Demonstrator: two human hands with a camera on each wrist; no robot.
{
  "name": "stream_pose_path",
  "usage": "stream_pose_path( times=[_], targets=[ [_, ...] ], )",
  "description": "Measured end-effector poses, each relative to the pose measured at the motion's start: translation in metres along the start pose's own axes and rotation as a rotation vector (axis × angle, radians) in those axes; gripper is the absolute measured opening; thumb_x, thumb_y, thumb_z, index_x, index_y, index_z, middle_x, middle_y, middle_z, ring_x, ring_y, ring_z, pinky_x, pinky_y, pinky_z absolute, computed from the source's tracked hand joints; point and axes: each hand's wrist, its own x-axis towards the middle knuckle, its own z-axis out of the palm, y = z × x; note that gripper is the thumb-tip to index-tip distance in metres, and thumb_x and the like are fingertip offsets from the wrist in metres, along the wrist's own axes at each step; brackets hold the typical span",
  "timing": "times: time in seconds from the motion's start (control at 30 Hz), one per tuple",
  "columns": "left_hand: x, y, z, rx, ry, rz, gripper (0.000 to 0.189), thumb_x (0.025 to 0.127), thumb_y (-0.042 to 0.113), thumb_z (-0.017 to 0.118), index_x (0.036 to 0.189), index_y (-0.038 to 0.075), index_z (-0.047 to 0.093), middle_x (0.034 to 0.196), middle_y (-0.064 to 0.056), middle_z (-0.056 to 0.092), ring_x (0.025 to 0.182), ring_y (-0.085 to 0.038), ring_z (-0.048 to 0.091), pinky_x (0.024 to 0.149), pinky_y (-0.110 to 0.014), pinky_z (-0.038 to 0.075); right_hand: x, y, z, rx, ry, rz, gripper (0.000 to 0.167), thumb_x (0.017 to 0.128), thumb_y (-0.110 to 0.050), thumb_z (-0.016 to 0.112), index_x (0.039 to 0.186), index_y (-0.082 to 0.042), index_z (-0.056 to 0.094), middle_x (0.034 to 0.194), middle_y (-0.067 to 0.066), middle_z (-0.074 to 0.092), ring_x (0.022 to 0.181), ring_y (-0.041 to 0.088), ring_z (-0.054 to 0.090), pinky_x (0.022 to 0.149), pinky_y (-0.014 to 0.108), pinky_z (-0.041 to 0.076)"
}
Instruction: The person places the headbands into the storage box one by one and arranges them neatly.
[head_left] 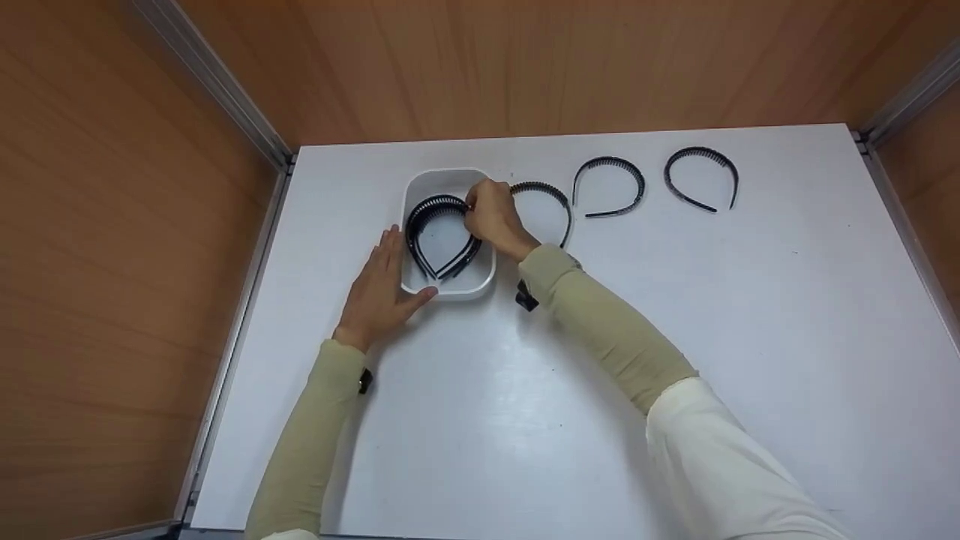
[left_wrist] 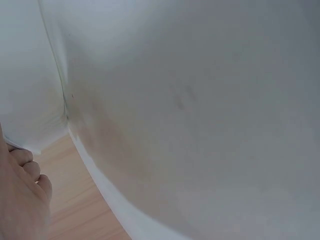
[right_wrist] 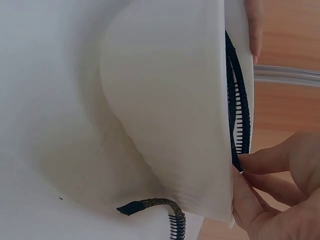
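Note:
A white plastic tub (head_left: 457, 295) stands toward the back left of the table. Several black toothed headbands (head_left: 415, 244) lie nested inside it, their tips pointing toward the person. My right hand (head_left: 496, 216) reaches over the tub's right rim and pinches a black headband (right_wrist: 245, 100) between thumb and fingers; the right wrist view shows this grip at the rim. My left hand (head_left: 377, 292) rests along the tub's left side, fingers straight and thumb by the front corner. Only part of the left hand (left_wrist: 22, 195) shows in the left wrist view.
Just right of the tub, a headband (head_left: 559, 196) lies on the white table, partly behind the right hand. Farther right are a second headband (head_left: 642, 187) and a third headband (head_left: 735, 180). Wooden panels (head_left: 525, 67) enclose the table at the back and sides.

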Motion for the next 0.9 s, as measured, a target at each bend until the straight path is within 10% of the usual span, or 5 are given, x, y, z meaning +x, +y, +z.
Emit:
stream_pose_path(
  times=[0.63, 0.9],
  targets=[
    [0.0004, -0.001, 0.0009, 0.014, 0.011, 0.014, 0.114, 0.098, 0.074, 0.059, 0.171, 0.001, 0.01, 0.18, -0.015, 0.011, 0.168, -0.029, 0.01, 0.137, -0.045, 0.017, -0.0025, -0.004, 0.0003, -0.079, -0.03, -0.043, 0.016, 0.085, 0.009, 0.06, 0.093, 0.007, 0.074, 0.084, 0.011, 0.066, 0.071, 0.018, 0.051, 0.059, 0.028, 0.042],
    [0.0, -0.001, 0.0008, 0.0, 0.022, 0.029, 0.114, 0.097, 0.07, 0.063, 0.171, 0.001, 0.01, 0.18, -0.017, 0.012, 0.168, -0.03, 0.01, 0.137, -0.044, 0.015, -0.0034, -0.0021, -0.0009, -0.065, -0.032, -0.058, 0.028, 0.087, 0.007, 0.061, 0.071, -0.01, 0.046, 0.065, -0.001, 0.039, 0.058, 0.013, 0.035, 0.05, 0.027, 0.027]
  ],
)
